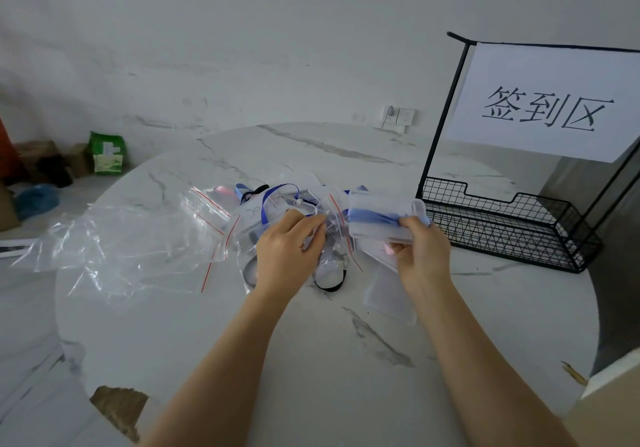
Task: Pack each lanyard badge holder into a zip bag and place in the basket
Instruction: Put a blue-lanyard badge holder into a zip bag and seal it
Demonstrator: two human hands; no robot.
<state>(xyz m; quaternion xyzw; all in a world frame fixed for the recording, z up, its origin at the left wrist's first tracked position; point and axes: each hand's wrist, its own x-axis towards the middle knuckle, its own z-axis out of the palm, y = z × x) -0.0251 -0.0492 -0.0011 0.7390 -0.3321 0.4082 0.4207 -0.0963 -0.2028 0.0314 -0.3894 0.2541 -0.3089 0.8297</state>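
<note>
The step in hand looks like bagging. The right hand grips a holder with its blue lanyard wound round it, raised over the table just beside the zip bag, whose edge the left hand pinches. Next, probably, the bag's mouth needs spreading so the holder slides in, then sealing, before it goes to the basket at the right.

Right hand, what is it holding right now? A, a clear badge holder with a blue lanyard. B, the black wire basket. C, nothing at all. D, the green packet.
A: the right hand grips a clear badge holder with a blue lanyard against it, while the left hand pinches a zip bag; the wire basket stands untouched to the right.
</note>
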